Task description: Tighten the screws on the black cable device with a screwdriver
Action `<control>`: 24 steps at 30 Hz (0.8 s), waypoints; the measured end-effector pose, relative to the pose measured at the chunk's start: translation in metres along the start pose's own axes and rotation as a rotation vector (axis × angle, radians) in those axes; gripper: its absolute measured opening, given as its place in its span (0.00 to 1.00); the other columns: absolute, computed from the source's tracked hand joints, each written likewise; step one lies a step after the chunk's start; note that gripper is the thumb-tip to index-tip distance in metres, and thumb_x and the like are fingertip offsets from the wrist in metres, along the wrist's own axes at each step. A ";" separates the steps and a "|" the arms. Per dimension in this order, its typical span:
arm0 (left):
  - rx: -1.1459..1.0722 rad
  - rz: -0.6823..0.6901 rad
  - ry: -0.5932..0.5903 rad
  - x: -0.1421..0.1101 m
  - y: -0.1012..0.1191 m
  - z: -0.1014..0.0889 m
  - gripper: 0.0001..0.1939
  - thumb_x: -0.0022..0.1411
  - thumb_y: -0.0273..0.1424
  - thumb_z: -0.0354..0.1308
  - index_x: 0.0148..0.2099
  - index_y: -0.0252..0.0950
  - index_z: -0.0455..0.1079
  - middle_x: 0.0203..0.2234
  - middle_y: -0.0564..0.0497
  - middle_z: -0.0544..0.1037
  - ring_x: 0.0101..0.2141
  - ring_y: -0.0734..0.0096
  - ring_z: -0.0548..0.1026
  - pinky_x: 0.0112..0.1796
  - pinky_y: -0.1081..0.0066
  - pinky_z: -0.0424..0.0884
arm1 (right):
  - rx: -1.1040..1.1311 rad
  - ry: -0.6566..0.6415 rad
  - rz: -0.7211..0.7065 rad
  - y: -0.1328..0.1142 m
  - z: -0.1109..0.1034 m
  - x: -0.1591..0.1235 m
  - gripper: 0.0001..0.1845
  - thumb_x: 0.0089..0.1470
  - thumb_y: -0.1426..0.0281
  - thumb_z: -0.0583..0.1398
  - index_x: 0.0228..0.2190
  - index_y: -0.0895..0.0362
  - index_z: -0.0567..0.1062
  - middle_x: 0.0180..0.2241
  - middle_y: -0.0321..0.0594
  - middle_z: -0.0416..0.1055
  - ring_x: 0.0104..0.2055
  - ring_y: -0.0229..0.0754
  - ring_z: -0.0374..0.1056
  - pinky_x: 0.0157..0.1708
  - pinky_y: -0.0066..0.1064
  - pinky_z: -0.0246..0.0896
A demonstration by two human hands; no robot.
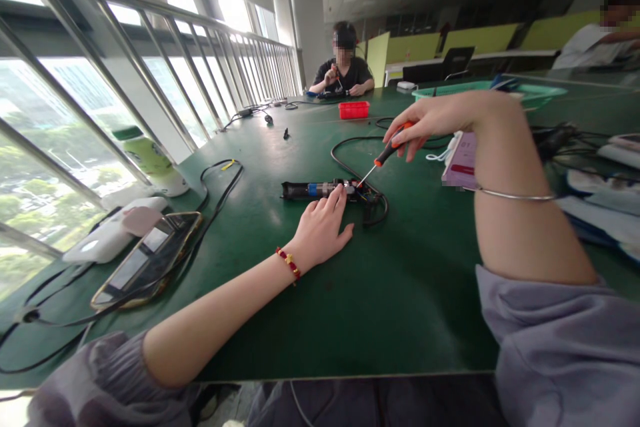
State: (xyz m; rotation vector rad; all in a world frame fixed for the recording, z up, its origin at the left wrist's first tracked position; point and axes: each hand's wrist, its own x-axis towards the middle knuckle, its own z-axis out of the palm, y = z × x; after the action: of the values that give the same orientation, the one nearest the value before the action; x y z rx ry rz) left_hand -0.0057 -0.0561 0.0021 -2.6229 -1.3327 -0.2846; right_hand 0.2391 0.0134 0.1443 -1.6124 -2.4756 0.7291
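A slim black tubular device [301, 191] lies on the green table. It has a blue band, a metallic middle section and small exposed wires at its right end. My left hand [323, 227] rests over it with fingers stretched out, the fingertips pressing on its middle and the thumb apart on the table side. In my right hand [430, 121] is a screwdriver [386, 152] with a black and orange handle, held slanting down. Its tip touches or nearly touches the wired end of the device; the exact contact point is too small to tell. A black cable [345, 141] curves around that end.
Left of me lie a phone [147, 260], a white power bank [107, 233], a lanyard and a green-capped bottle [153, 160]. A red box [354, 110] and green basket [543, 95] stand farther back. A purple box [460, 161] sits right. Another person works across the table.
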 end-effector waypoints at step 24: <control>0.023 0.002 -0.046 0.001 0.000 -0.002 0.33 0.65 0.39 0.45 0.66 0.25 0.48 0.65 0.38 0.51 0.57 0.54 0.63 0.53 0.61 0.63 | 0.112 0.042 -0.025 -0.006 0.002 -0.015 0.16 0.51 0.59 0.58 0.39 0.56 0.75 0.36 0.41 0.77 0.34 0.35 0.74 0.41 0.26 0.64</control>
State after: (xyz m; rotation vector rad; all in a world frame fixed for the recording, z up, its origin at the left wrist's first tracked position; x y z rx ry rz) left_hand -0.0049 -0.0560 0.0044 -2.6268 -1.3395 -0.2092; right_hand 0.2396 -0.0021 0.1476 -1.5396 -2.3756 0.8072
